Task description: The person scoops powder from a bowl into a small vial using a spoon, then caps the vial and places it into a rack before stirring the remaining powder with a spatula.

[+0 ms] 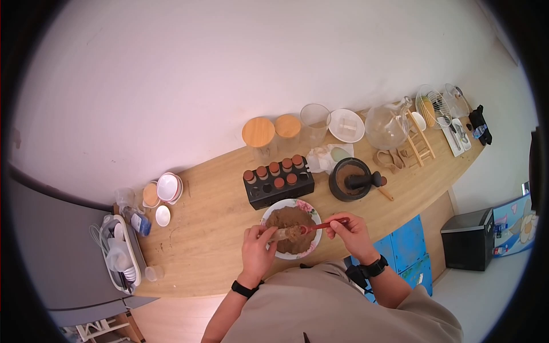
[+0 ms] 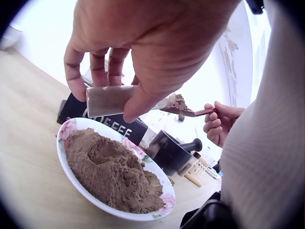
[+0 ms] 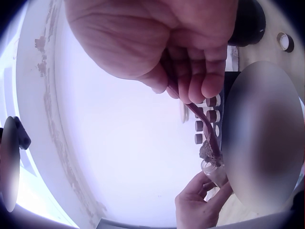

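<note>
A glass vial filled with brown powder lies sideways in my left hand, pinched between thumb and fingers. My right hand grips a dark red spoon, its bowl heaped with powder at the vial's mouth. In the right wrist view, the powder on the spoon touches the vial's opening. Below both hands, a floral-rimmed plate holds a mound of brown powder. Behind it stands a black rack with several corked vials.
A black mortar with pestle stands right of the rack. Wooden-lidded jars, a glass beaker and a white plate line the wall. Farther left are small bowls and a dish rack.
</note>
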Available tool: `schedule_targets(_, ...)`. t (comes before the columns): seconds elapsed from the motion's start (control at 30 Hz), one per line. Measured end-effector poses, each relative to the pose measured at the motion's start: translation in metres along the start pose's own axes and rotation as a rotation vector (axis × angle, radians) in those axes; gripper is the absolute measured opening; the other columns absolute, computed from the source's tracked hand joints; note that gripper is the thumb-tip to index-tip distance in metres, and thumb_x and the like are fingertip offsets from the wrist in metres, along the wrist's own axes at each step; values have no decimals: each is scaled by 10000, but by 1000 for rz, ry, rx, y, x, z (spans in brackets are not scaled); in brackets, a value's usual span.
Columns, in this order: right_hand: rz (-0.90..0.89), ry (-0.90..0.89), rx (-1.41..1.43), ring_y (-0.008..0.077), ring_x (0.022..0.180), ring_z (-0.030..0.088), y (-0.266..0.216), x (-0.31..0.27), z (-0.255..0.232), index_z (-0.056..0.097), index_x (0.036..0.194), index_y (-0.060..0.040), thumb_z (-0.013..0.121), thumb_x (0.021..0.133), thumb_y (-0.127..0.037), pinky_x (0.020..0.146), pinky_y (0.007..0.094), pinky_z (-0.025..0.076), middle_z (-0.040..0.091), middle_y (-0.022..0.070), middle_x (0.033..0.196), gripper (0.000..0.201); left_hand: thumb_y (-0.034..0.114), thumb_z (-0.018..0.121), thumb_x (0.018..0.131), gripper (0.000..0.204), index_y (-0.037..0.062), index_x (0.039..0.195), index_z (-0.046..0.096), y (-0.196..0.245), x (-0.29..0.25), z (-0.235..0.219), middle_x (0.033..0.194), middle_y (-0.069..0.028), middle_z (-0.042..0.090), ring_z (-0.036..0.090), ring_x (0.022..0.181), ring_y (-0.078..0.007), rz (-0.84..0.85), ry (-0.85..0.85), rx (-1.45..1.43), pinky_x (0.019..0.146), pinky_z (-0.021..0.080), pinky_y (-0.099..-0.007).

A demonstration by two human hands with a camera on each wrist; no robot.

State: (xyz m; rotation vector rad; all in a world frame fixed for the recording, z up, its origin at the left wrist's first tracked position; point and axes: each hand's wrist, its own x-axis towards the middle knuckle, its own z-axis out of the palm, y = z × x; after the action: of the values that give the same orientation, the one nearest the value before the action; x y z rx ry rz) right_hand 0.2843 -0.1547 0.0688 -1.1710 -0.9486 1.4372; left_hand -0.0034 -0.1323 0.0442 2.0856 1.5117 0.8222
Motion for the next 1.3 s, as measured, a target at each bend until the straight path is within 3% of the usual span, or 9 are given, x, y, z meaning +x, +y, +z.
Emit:
schedule_targets(0.5, -91, -4, -313, 106, 887, 707, -10, -3, 24, 749, 1182, -6, 723, 1043, -82, 790, 268, 569, 767, 51, 978, 160, 6, 823, 756, 439, 116, 1179, 793, 8, 10, 1, 1069, -93, 658, 619, 1026, -321, 90, -86, 84, 874, 564, -422)
schedule_targets(0.57, -138, 11, -406, 153, 856, 723, -13, -3, 27, 753, 1152, -12, 732, 1021, -64, 772, 293, 569, 772, 84, 983, 143, 14, 824, 758, 435, 117, 1179, 792, 11, 11, 1, 1063, -92, 655, 617, 1019, -323, 102, -85, 77, 871, 561, -430)
schedule_targets(0.7, -301, -27, -570, 145, 777, 669, -24, -1, 35, 749, 1158, -12, 726, 1023, -43, 721, 285, 534, 729, 75, 939, 140, 7, 802, 737, 432, 108, 1157, 782, 17, 15, 1, 1048, -89, 648, 618, 1016, -324, 109, -94, 63, 880, 546, -443)
schedule_targets(0.8, -338, -56, -677, 211, 741, 666, -33, -1, 42, 748, 1127, -27, 743, 994, -42, 683, 320, 520, 727, 104, 935, 134, 6, 802, 734, 431, 102, 1154, 781, 19, 17, 1, 1030, -94, 643, 617, 1003, -325, 137, -95, 67, 871, 541, -443)
schedule_targets(0.87, -426, -45, -769, 336, 743, 660, -42, -3, 49, 722, 1047, -47, 757, 971, -92, 662, 412, 524, 671, 129, 858, 95, 10, 808, 735, 429, 99, 1153, 781, 20, 18, 1, 1027, -98, 643, 619, 1007, -330, 138, -102, 58, 880, 542, -446)
schedule_targets(1.0, -505, -94, -897, 345, 761, 659, -43, -5, 53, 706, 1054, -55, 758, 964, -107, 659, 438, 523, 649, 117, 856, 116, 31, 836, 759, 443, 108, 1193, 787, 17, 16, 3, 1060, -90, 651, 615, 1003, -327, 137, -123, 49, 859, 559, -437)
schedule_targets(1.07, -614, -122, -1015, 313, 744, 675, -46, -6, 57, 718, 1068, -58, 782, 945, -95, 646, 408, 529, 656, 107, 843, 143, 42, 846, 766, 425, 105, 1183, 791, 17, 15, 4, 1047, -91, 657, 616, 995, -327, 124, -123, 27, 857, 558, -441)
schedule_targets(1.2, -636, -129, -1004, 308, 722, 666, -49, -7, 57, 717, 1082, -53, 776, 944, -75, 637, 402, 524, 664, 108, 859, 152, 57, 863, 779, 411, 98, 1182, 793, 15, 14, 5, 1052, -94, 674, 623, 1020, -333, 72, -137, -30, 875, 557, -439)
schedule_targets(1.3, -546, -89, -894, 338, 753, 655, -50, -9, 53, 697, 1070, -48, 761, 954, -96, 646, 439, 519, 645, 118, 867, 140, 68, 860, 803, 389, 85, 1183, 779, 9, 11, 9, 1050, -108, 674, 647, 1039, -352, 12, -122, -142, 931, 555, -450)
